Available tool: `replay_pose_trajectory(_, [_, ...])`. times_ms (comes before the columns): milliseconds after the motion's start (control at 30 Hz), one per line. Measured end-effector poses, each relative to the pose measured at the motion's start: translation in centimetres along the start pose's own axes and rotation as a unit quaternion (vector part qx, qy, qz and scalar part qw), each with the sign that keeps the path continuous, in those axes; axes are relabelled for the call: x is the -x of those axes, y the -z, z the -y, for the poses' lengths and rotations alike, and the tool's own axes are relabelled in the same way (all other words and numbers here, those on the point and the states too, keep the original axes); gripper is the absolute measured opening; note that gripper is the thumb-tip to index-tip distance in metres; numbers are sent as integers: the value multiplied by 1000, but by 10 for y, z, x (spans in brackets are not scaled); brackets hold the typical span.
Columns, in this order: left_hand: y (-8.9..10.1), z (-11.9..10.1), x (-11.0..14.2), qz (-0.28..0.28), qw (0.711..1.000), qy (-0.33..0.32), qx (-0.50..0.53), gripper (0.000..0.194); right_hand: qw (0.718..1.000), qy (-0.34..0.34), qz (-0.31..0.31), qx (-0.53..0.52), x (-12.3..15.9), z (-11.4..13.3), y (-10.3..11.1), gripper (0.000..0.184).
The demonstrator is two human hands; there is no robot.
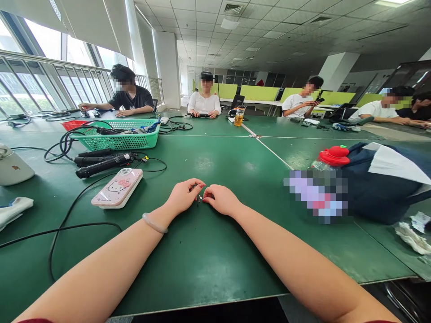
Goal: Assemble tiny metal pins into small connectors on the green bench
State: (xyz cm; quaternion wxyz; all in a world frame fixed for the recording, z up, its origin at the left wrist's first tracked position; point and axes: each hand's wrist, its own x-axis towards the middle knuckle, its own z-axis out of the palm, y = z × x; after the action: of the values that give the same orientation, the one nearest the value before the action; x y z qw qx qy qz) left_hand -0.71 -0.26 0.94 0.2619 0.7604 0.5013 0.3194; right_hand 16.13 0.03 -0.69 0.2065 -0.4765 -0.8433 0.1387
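Note:
My left hand (184,195) rests low over the green tabletop (198,251), its thumb and fingers drawn together. A pale bangle (155,224) circles that wrist. Facing it, a short gap away, is my right hand (222,200), with the fingers curled in and the thumb against them. Some tiny dark and silvery pieces (200,198) show in the gap between the fingertips, too small to name. Whether either hand pinches one of them is hidden by the fingers.
To the left lie a pink phone (117,188), black cylindrical devices (104,163), cables and a green basket (117,141). At right stand a red-capped bottle (333,156) and a dark blue bag (380,193). Several people sit around the table, beyond a drink cup (239,117).

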Motion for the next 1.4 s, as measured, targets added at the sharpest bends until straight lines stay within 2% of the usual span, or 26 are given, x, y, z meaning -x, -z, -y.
replay_pose_trajectory(200, [0, 1, -1, -16, 999, -7, -43, 36, 1000, -8, -2, 4, 1, 0, 0, 14])
replay_pose_trajectory(333, [0, 1, -1, -18, 999, -8, -34, 36, 1000, -4, -2, 5, 0, -1, -1, 14])
replay_pose_trajectory(467, [-3, 5, -4, 13, 999, 17, 46, 39, 1000, 1, -6, -9, -1, -2, -1, 15])
replay_pose_trajectory(567, [-6, 9, -7, 53, 987, 36, 145, 42, 999, 8, 0, -34, -1, -5, 0, 10])
replay_pose_trajectory(633, [-8, 11, -9, 59, 982, 37, 174, 43, 998, 10, 11, -54, -1, -7, 1, 7])
replay_pose_trajectory(933, [-11, 5, -8, 40, 994, 44, 92, 39, 998, 8, 16, -57, -1, -7, 1, 9])
replay_pose_trajectory(1000, [-11, 4, -7, 49, 991, 51, 113, 39, 998, 16, 20, -56, 0, -7, 2, 10])
replay_pose_trajectory(1167, [-7, 6, -5, 120, 976, 22, 181, 42, 996, 38, 34, -70, 5, -7, 8, 10])
replay_pose_trajectory(1400, [-4, 10, -6, 120, 977, 20, 172, 41, 997, 44, 36, -45, 6, -2, 11, 20])
